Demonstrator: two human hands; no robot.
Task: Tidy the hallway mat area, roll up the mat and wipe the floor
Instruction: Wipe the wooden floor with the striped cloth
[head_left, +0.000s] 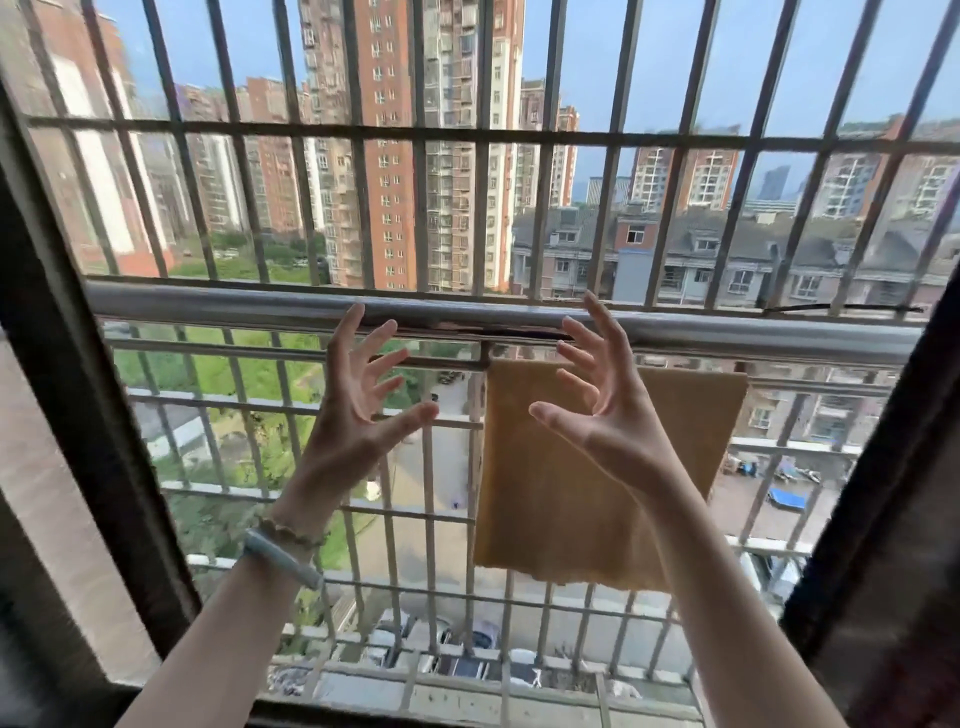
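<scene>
A tan cloth (561, 499) hangs flat over a thin bar just below the thick metal rail (234, 304) outside an open window. My left hand (363, 400) is raised in front of the rail, fingers spread, holding nothing. My right hand (602, 400) is raised beside it, palm facing left, fingers spread, in front of the cloth's upper part without gripping it. A pale bangle and a beaded band sit on my left wrist. No mat or floor is in view.
A metal security grille (415, 135) with vertical and horizontal bars encloses the space beyond the window. Dark window frames (88, 415) stand at left and right. Tall apartment blocks, a street and parked cars lie far below.
</scene>
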